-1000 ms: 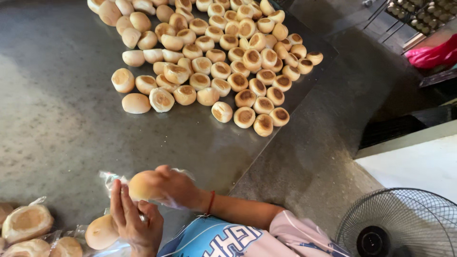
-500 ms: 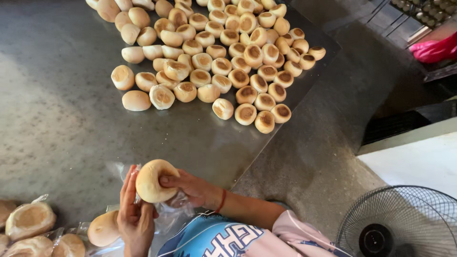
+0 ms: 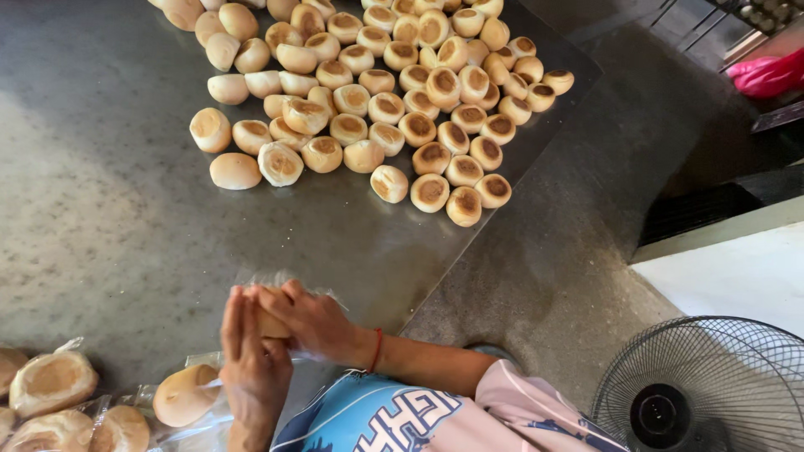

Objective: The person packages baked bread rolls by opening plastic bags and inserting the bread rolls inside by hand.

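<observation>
Hands meet at lower centre of my frame. Half a second ago the bun stood exposed; now my right hand (image 3: 314, 322) closes over it against the flat, open left hand (image 3: 251, 368), with the bun (image 3: 270, 325) mostly hidden inside a clear bag (image 3: 276, 280). Bagging looks underway. Loose buns (image 3: 377, 92) fill the upper centre.

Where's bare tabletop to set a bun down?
Free: the wide steel stretch of table left of the loose bun pile, and the strip between that pile and the hands. Crowded: the pile itself, and the bottom-left corner with bagged buns.
</observation>
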